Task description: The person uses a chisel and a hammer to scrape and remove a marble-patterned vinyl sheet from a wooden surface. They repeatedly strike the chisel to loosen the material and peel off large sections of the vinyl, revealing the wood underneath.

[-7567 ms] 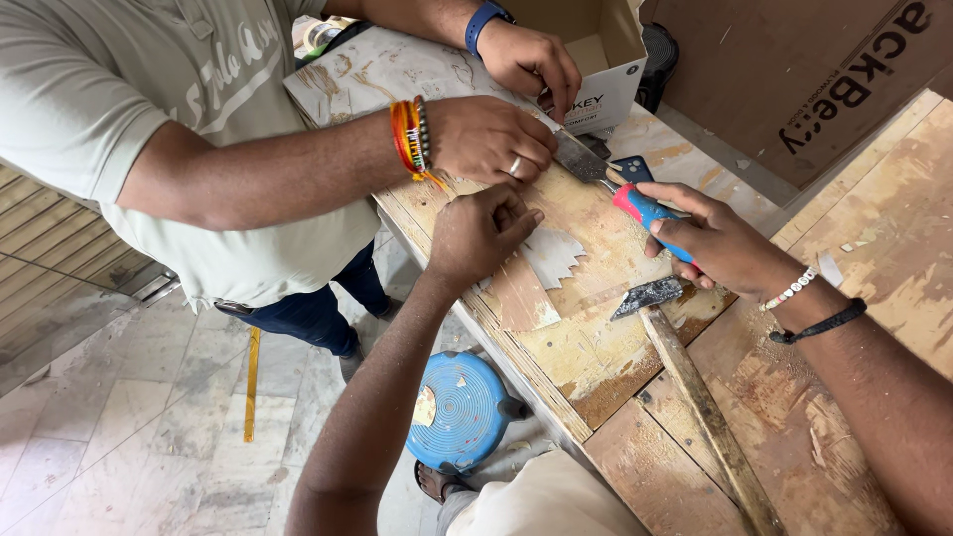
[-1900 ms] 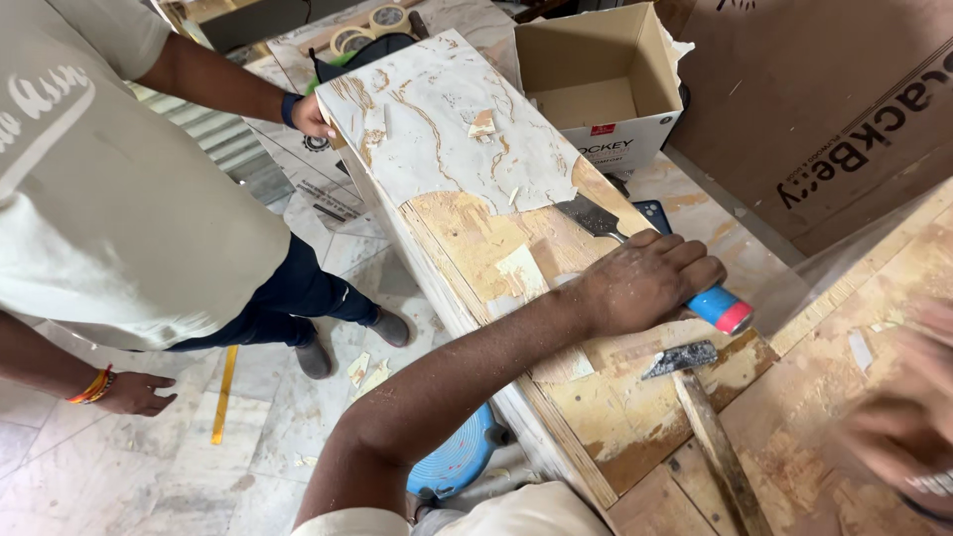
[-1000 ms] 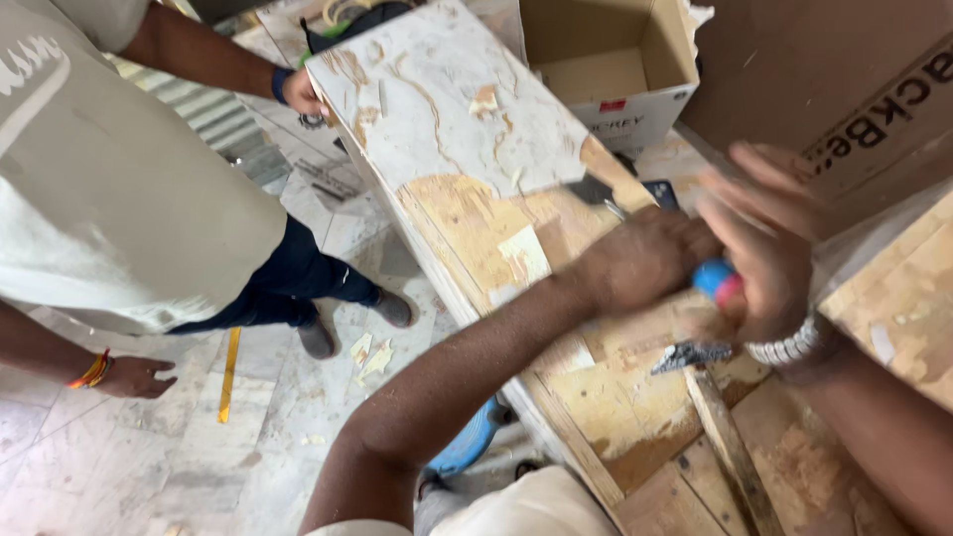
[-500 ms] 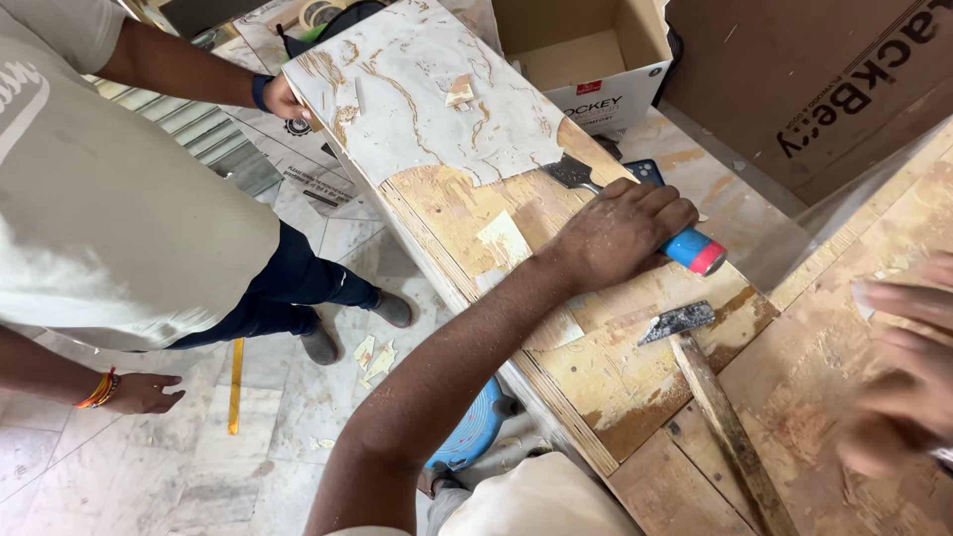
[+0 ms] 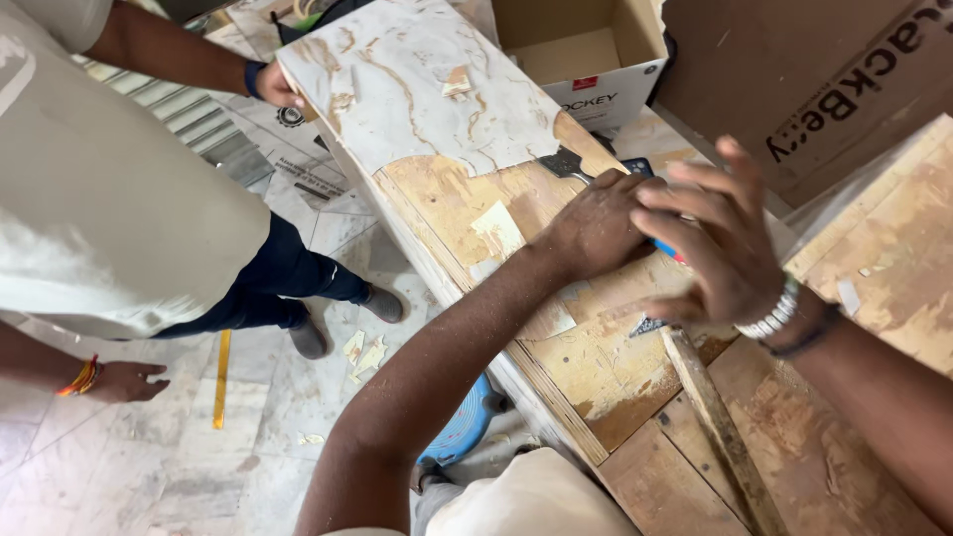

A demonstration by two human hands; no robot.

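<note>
Left hand [image 5: 596,223] gripping scraper [image 5: 566,164] under marbled sheet [image 5: 417,89] | right hand [image 5: 720,243] open, newly swung in over handle | plywood board [image 5: 596,367] half bared

Pale marble-patterned floor tiles [image 5: 119,457] spread out below, littered with torn scraps of laminate [image 5: 362,349]. A yellow strip [image 5: 220,382] lies flat just left of those scraps. Right of them, a blue round stool [image 5: 459,432] peeks from under the bench. Far above the scraps, an open cardboard box [image 5: 581,55] sits in bright, even light.
</note>
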